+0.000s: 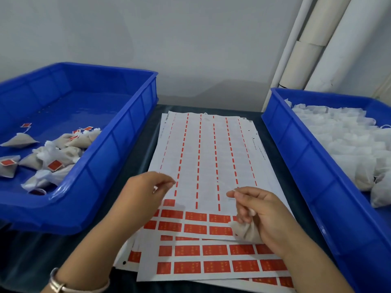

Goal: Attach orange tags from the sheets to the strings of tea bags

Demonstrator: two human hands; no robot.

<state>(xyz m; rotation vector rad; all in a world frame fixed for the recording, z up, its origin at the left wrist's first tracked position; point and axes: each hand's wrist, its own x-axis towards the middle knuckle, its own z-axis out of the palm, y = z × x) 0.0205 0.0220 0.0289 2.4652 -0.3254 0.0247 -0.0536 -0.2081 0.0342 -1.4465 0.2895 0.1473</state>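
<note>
Holding tea bag [246, 231] in right hand [264, 214] | left hand [143, 193] over sheets [211, 166]

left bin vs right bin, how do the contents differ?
The left bin holds a few tea bags bearing orange tags, most of its floor bare. The right bin is heaped with white bags showing no tags. Both bins are blue plastic, flanking the tag sheets.
</note>
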